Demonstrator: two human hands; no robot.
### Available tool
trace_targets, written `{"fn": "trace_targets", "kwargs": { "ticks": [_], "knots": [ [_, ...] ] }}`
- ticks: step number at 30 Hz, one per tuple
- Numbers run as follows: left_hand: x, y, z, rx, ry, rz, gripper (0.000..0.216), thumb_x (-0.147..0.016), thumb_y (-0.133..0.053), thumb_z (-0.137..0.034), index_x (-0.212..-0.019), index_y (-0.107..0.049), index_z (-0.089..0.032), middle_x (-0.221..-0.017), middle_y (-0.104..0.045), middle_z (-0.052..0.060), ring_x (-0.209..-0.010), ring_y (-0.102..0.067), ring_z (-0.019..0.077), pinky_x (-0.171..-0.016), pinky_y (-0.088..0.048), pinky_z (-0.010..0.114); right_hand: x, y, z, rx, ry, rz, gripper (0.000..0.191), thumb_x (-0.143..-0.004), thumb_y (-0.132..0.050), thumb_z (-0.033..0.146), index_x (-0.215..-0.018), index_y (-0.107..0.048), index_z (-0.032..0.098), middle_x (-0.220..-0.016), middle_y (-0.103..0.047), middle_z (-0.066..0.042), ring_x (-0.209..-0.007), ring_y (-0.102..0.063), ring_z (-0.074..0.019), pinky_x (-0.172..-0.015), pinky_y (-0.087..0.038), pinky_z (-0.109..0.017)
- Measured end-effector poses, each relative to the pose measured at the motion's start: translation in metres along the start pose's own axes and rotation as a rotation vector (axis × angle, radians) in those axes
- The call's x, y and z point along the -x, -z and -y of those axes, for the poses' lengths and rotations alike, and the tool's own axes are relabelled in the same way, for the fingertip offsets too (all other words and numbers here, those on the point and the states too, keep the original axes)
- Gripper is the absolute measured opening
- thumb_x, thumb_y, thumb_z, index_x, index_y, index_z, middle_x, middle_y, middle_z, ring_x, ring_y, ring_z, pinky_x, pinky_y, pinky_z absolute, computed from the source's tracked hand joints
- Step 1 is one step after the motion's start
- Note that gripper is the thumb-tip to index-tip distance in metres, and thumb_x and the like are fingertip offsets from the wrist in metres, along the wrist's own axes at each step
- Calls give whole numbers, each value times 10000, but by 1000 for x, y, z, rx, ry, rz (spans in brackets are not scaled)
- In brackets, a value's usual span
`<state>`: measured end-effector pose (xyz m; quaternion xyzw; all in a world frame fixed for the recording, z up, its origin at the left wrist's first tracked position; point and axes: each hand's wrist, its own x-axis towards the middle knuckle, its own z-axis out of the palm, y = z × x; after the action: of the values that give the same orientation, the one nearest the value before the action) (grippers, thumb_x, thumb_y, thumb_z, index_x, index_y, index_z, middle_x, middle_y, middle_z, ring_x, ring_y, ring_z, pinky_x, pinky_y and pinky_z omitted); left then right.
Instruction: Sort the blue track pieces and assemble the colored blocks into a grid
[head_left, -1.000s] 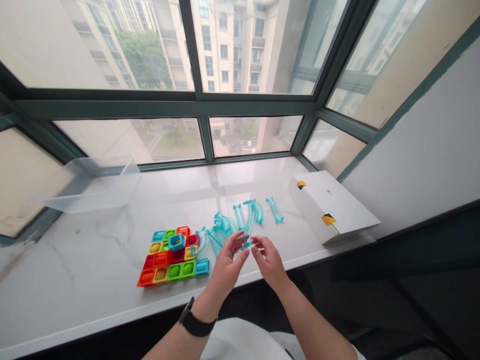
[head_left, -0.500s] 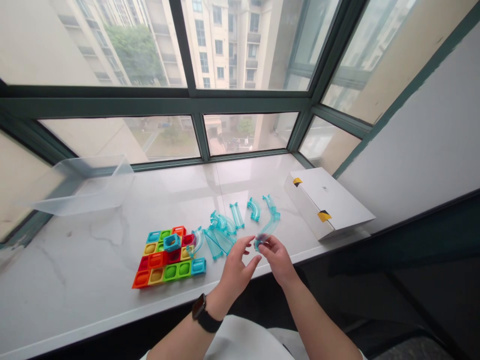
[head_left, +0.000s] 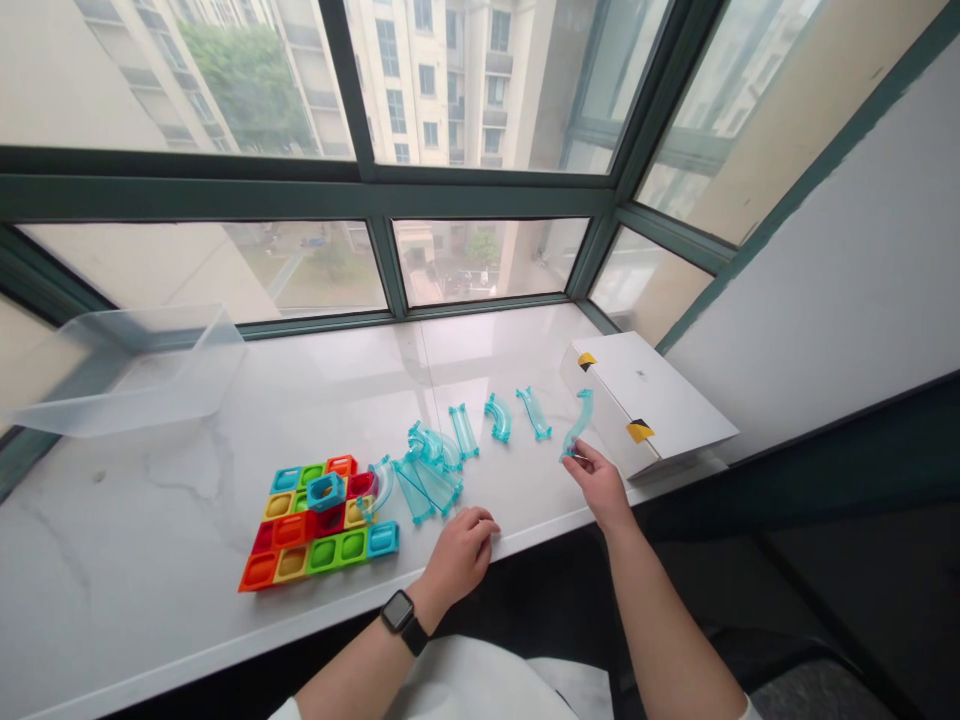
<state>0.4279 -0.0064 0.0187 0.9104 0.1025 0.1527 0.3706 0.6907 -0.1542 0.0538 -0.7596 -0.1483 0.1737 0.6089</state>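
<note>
My right hand (head_left: 604,488) pinches the near end of a curved, see-through turquoise track piece (head_left: 579,420) between thumb and fingers. The piece is beside the white box, at the right of the row. My left hand (head_left: 461,550), with a dark watch on the wrist, rests at the counter's front edge, its fingers curled together and nothing visible in them. Beyond it lies a heap of turquoise track pieces (head_left: 427,480). A straight track piece (head_left: 464,432), a bent track piece (head_left: 498,418) and an S-shaped track piece (head_left: 534,414) are set apart in a row.
Colourful blocks (head_left: 307,535) form a flat group at the left, with a blue block (head_left: 326,491) on top. A clear plastic bin (head_left: 180,405) stands at the far left. The white box (head_left: 660,395) with yellow-black tabs is at the right, against the wall. Windows line the back.
My right hand has carried the curved track piece rightward, away from my left hand. My left hand has drawn back to the counter edge and its fingers have curled in. The view has shifted slightly.
</note>
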Motion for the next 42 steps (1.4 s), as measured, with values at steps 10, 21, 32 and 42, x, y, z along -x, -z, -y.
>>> {"fn": "trace_targets", "kwargs": {
  "ticks": [10, 21, 32, 42],
  "knots": [
    [-3, -1, -2, -61, 15, 21, 272, -883, -519, -58, -1018, -688, -223, -1111, -653, 90, -1001, -599, 245, -892, -501, 393, -53, -29, 13, 580, 276, -66, 587, -864, -695, 527, -1307, -717, 142, -1058, -730, -115, -866, -655, -233, -908, -542, -391],
    [-3, 1, -4, -36, 17, 4, 275, -878, -525, -60, -1011, -696, -230, -1089, -647, 89, -990, -605, 242, -885, -504, 387, -88, -51, 6, 922, 273, 22, 474, -919, -696, 440, -1296, -728, 155, -1095, -727, -129, -1046, -657, -271, -916, -481, -333],
    [-4, 1, -4, -39, 25, 0, 275, -865, -528, -55, -998, -693, -229, -1077, -656, 91, -977, -611, 243, -875, -503, 389, -98, -59, 0, 995, 283, 34, 484, -919, -725, 449, -1293, -728, 141, -1145, -728, -157, -1089, -660, -287, -937, -476, -339],
    [-4, -1, -3, -45, 45, 15, 276, -869, -529, -54, -1007, -686, -233, -1096, -652, 81, -998, -607, 241, -888, -500, 391, -101, -59, -6, 1017, 292, 15, 487, -913, -732, 450, -1290, -725, 142, -1146, -721, -161, -1089, -645, -292, -958, -463, -348]
  ]
}}
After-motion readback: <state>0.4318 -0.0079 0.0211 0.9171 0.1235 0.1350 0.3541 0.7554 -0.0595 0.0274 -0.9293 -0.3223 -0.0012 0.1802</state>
